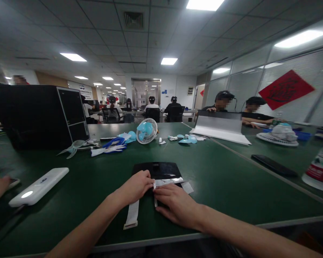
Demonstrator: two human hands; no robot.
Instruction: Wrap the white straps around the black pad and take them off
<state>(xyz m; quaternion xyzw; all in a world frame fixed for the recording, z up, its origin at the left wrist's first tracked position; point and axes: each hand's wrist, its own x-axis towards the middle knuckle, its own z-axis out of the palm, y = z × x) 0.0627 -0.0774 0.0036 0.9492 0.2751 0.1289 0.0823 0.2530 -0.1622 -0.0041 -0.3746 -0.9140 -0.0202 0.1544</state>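
A glossy black rectangular panel (156, 169) lay just beyond the fingers. The left hand (137, 184) pinched a thin white strip (168, 181) at its left end; the right hand's (179, 205) fingers lay close together just beneath, their grip unclear.

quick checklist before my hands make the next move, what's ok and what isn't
1. Both hands at the work: ok; left hand and right hand meet at the white strip.
2. Firm hold on the strip: cannot tell; the fingers hide the contact.
3. Left ribbon cable clear of fingers at its near end: ok; that end lies loose on the green table.
4. Black panel fully visible: not ok; strip and hands cover its near side.
5. Fan out of the way: ok; it sits beyond the panel, apart from it.
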